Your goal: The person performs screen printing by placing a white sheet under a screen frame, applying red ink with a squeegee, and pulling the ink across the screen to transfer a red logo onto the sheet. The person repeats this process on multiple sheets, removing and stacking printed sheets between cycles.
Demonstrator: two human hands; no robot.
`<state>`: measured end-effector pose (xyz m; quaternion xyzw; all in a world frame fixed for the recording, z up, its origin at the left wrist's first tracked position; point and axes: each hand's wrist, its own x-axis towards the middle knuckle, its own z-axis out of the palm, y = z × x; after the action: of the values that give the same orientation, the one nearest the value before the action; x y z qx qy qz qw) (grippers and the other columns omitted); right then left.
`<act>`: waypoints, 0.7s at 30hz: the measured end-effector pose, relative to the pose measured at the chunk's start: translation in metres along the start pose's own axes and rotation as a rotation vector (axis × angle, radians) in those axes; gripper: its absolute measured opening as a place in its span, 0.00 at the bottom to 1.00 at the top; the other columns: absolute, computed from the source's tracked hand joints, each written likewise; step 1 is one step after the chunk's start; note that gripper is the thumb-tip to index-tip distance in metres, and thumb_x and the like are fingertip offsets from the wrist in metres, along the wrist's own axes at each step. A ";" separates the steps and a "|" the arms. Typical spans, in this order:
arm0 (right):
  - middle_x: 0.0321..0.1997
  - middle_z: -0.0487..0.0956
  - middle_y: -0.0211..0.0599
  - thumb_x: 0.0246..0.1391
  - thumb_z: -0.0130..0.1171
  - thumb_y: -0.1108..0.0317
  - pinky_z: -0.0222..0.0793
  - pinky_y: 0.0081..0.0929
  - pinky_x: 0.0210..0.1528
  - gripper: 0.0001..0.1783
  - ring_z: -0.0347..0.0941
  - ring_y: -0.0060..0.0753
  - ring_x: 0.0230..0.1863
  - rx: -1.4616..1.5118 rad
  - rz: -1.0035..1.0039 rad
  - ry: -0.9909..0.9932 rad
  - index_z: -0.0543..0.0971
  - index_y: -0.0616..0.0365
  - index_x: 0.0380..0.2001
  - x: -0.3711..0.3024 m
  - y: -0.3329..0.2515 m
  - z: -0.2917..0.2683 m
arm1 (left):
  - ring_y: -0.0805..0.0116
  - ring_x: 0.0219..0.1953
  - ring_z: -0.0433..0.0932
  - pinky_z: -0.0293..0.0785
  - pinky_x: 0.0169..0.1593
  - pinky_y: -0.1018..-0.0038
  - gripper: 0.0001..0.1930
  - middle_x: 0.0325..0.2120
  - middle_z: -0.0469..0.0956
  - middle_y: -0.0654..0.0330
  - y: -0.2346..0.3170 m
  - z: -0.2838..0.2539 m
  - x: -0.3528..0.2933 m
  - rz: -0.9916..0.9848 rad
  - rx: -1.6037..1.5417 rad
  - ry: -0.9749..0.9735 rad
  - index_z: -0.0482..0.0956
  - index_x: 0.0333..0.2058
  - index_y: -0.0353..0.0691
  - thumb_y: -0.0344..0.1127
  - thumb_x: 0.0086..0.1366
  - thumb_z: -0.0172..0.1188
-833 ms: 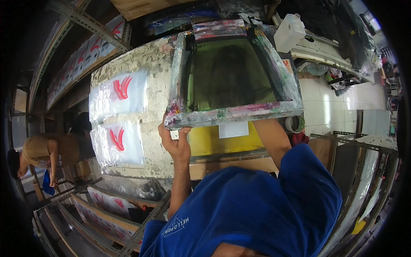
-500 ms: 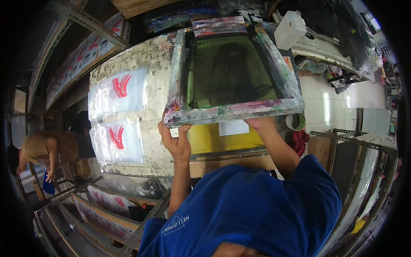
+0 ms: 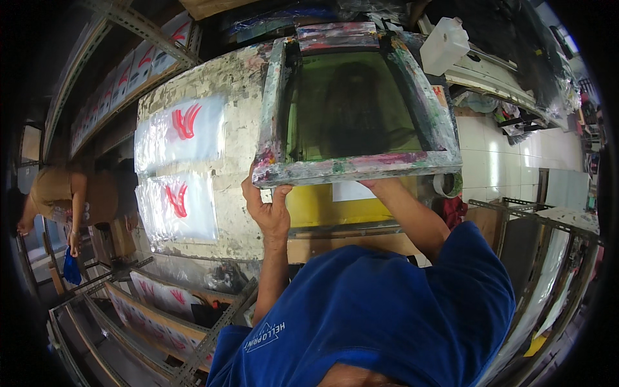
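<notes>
A screen printing frame [image 3: 358, 166], its wooden bars smeared with paint around a dark greenish mesh, is tilted with its near edge raised. My left hand [image 3: 269, 209] grips its near left corner, the thumb in front of the bar. Beneath the near bar, my right hand [image 3: 380, 187] reaches in beside a white sheet [image 3: 353, 191]; the frame hides its fingers, so I cannot tell whether they hold anything. The sheet lies on a yellow surface [image 3: 322, 209] under the frame.
Two clear plastic sheets with red prints [image 3: 180, 132] lie on the worn table [image 3: 242, 116] to the left. A roll of tape [image 3: 447, 185] is by the frame's right corner, and a white jug [image 3: 445, 46] stands beyond. Metal racks flank me; a person [image 3: 61, 197] stands far left.
My right hand has shifted slightly left and farther in under the frame. My left hand keeps its grip. The person at far left has lowered an arm a little.
</notes>
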<state>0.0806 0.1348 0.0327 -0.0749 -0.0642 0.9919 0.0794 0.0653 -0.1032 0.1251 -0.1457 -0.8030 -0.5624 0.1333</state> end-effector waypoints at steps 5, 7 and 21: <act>0.48 0.81 0.44 0.57 0.59 0.58 0.73 0.42 0.53 0.20 0.76 0.54 0.50 -0.255 -0.044 0.048 0.80 0.60 0.47 -0.002 -0.016 0.002 | 0.61 0.46 0.73 0.66 0.54 0.69 0.23 0.43 0.75 0.56 -0.005 -0.002 0.000 -0.046 -0.047 0.017 0.75 0.52 0.30 0.25 0.56 0.67; 0.48 0.81 0.44 0.57 0.59 0.58 0.73 0.42 0.53 0.20 0.76 0.54 0.50 -0.646 -0.162 0.118 0.80 0.60 0.47 -0.001 -0.041 -0.002 | 0.58 0.46 0.73 0.67 0.54 0.68 0.26 0.43 0.75 0.54 -0.007 -0.005 0.003 -0.031 -0.027 0.014 0.75 0.52 0.30 0.26 0.54 0.70; 0.48 0.80 0.45 0.53 0.63 0.57 0.73 0.45 0.51 0.22 0.75 0.57 0.51 -2.594 -0.428 0.779 0.79 0.58 0.48 -0.119 -0.216 0.008 | 0.71 0.41 0.77 0.73 0.50 0.74 0.14 0.41 0.81 0.58 0.032 0.002 0.042 -0.030 -0.090 0.028 0.78 0.48 0.30 0.31 0.66 0.63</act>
<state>0.2274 0.3253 0.0865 -0.3548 -0.9218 0.1046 0.1161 0.0387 -0.0873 0.1676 -0.1313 -0.7768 -0.6021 0.1294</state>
